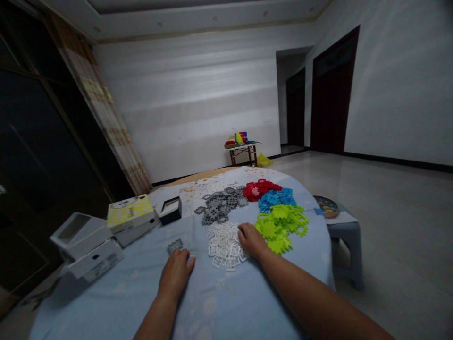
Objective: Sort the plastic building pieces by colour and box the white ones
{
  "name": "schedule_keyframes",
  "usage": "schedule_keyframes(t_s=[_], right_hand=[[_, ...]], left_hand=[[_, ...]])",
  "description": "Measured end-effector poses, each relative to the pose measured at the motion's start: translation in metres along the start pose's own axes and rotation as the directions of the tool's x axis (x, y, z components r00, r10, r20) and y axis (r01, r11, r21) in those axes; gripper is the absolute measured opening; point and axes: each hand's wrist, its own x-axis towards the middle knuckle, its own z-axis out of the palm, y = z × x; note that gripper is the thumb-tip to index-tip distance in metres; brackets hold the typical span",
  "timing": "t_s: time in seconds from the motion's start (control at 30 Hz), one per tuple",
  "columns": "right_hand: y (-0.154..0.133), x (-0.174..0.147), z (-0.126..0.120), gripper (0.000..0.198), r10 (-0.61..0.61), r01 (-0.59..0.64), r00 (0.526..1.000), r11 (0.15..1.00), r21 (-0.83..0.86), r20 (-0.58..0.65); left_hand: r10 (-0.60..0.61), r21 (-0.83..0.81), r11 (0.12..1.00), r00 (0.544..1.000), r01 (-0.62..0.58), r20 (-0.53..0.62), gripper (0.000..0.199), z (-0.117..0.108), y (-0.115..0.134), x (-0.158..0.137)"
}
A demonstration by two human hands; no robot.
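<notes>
My left hand is low over the blue tablecloth, fingers curled, its fingertips at the near edge of a small grey toothed plastic piece. Something pale shows by its thumb, too small to name. At the right side of a heap of white square plastic frames is my right hand, its bent fingers closed at the heap's edge. Whatever those fingers may hold is hidden. Beyond it lie lime-green gear pieces, with blue gears, red gears and grey gears farther back.
Left on the round table stand white boxes, a yellow-and-white box and an open black box. A grey stool holding a round dark item is by the right edge. A small side table stands near the wall.
</notes>
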Motion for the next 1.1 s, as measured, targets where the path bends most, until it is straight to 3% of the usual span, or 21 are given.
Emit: schedule_keyframes(t_s=[0.27, 0.43, 0.5, 0.63, 0.73, 0.9, 1.1], right_hand=[[0.000, 0.000, -0.001, 0.025, 0.011, -0.011, 1.000, 1.000, 0.000, 0.017], [0.000, 0.000, -0.003, 0.026, 0.017, -0.017, 1.000, 1.000, -0.001, 0.015], [0.000, 0.000, -0.003, 0.026, 0.018, -0.018, 1.000, 1.000, -0.005, 0.019], [-0.001, -0.001, -0.004, 0.026, 0.012, -0.012, 1.000, 1.000, -0.009, 0.017], [-0.001, -0.001, -0.004, 0.025, 0.016, -0.016, 1.000, 1.000, -0.008, 0.015], [-0.001, 0.000, -0.004, 0.025, 0.008, -0.007, 1.000, 1.000, -0.011, 0.013], [0.000, 0.000, -0.003, 0.025, 0.016, -0.016, 1.000, 1.000, -0.018, 0.022]], left_hand=[[-0.113, -0.097, 0.990, 0.987, 0.102, -0.118, 0.027, -0.003, -0.007, 0.002], [-0.181, -0.143, 0.978, 0.952, 0.149, -0.249, 0.041, -0.012, -0.021, 0.000], [-0.229, -0.165, 0.966, 0.951, 0.197, -0.206, 0.047, -0.014, -0.029, 0.000], [-0.281, -0.199, 0.939, 0.959, 0.281, 0.031, 0.065, -0.010, -0.049, 0.002], [-0.236, -0.203, 0.948, 0.969, 0.247, 0.077, 0.073, -0.002, -0.061, 0.004], [-0.196, -0.242, 0.949, 0.979, 0.204, 0.055, 0.066, 0.003, -0.063, 0.003], [-0.168, -0.331, 0.936, 0.978, 0.120, -0.122, 0.057, -0.004, -0.048, 0.004]])
